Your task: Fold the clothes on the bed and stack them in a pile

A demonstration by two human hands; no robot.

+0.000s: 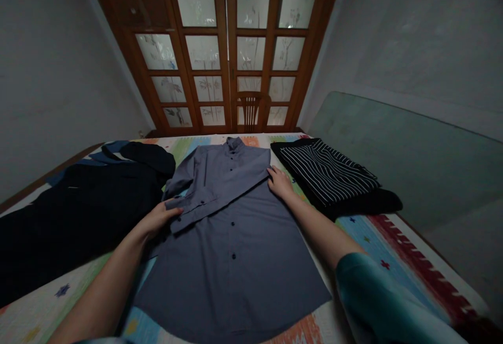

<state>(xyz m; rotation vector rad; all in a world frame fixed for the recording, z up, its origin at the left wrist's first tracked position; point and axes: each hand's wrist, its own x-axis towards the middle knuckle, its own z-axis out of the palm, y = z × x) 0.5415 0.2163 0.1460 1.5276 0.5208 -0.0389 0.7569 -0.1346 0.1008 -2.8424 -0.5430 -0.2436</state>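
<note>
A grey-blue button-up shirt [251, 260] lies front up, its collar toward the far side and its hem toward me. One sleeve is folded across the chest, running down to the left. My left hand [161, 218] grips the cuff end of that sleeve, thumb on top. At the sleeve's upper bend by the shirt's right edge, my right hand [280, 182] has its fingertips on the fabric; its fingers are bent and partly hidden along the edge. The other sleeve lies along the left side, partly under my left hand.
Dark clothes [94, 202] are heaped at the left. Folded black garments with a striped piece [330, 171] on top lie at the right. All rest on a bed with a colourful sheet [365, 244]. A green headboard [408, 150], a wooden chair [250, 110] and glazed doors [204, 53] stand beyond.
</note>
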